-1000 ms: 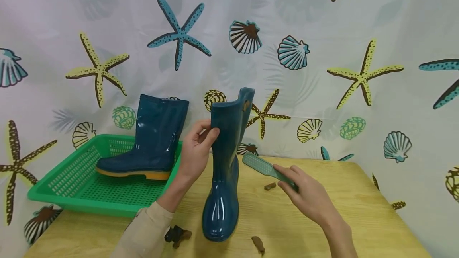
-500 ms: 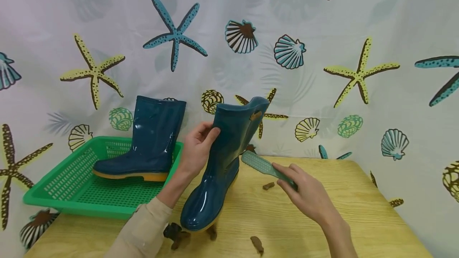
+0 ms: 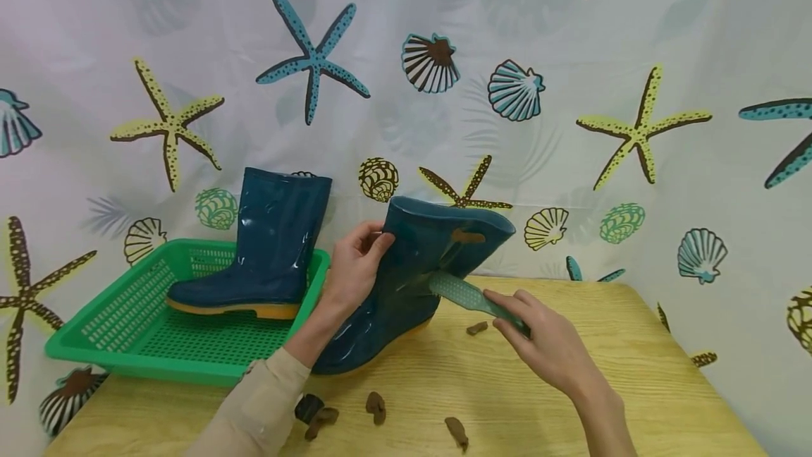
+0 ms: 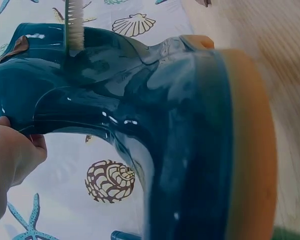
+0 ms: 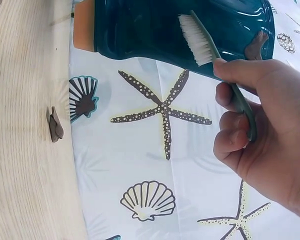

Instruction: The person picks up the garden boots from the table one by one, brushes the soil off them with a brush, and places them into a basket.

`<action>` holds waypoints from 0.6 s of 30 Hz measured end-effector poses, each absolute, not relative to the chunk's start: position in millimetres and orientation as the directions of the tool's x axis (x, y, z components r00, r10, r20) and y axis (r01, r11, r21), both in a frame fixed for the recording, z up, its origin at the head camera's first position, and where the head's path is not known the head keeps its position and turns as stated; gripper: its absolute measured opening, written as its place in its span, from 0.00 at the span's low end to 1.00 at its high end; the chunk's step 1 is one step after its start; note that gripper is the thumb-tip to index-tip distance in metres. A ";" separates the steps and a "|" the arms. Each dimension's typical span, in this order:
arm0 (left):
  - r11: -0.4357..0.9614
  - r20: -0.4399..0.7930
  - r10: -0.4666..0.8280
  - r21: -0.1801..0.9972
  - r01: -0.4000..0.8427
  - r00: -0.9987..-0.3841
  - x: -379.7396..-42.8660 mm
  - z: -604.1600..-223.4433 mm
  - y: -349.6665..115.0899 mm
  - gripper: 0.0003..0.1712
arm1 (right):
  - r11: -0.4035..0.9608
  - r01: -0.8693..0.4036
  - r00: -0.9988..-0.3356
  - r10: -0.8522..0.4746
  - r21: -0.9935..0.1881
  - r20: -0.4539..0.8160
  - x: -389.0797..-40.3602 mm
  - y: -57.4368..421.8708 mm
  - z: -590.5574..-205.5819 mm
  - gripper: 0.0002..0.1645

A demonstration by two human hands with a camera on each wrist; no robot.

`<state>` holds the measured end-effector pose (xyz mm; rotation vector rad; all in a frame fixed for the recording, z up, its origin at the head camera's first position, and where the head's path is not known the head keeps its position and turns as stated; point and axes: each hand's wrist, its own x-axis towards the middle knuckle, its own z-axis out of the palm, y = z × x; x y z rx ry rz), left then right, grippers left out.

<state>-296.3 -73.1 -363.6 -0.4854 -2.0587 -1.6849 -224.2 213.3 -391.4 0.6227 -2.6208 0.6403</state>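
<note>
My left hand (image 3: 357,266) pinches the shaft of a dark blue rubber boot (image 3: 412,259) near its top. The boot tilts, its opening toward the upper right and its toe behind my left forearm. A brown clump (image 3: 468,236) clings to the shaft below the rim. My right hand (image 3: 539,337) holds a green scrubbing brush (image 3: 466,293) by its handle. The brush's head overlaps the shaft, below the clump. White bristles (image 5: 196,40) show in the right wrist view, close to the boot; whether they touch it I cannot tell.
A second blue boot (image 3: 273,245) stands in a green plastic basket (image 3: 146,371) at the left. Brown clumps (image 3: 457,433) and a small black object (image 3: 308,407) lie on the wooden table (image 3: 571,400). A patterned curtain (image 3: 406,125) hangs behind.
My left hand has tilted and turned the boot, swinging its toe left and its opening right, so the clump's side faces me more. The brush has barely moved and now overlaps the shaft.
</note>
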 end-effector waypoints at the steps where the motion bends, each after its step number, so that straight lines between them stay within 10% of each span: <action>1: 0.197 0.533 -0.004 0.830 0.522 -0.846 -296.1 -364.0 -72.6 0.13 | 0.798 -0.497 -0.832 -0.327 -0.341 0.449 -223.8 213.9 -391.1 0.24; 18: 0.191 0.525 0.061 0.829 0.526 -0.849 -303.9 -382.3 -72.2 0.11 | 0.749 -0.578 -0.783 -0.397 -0.324 0.480 -223.3 219.0 -391.4 0.21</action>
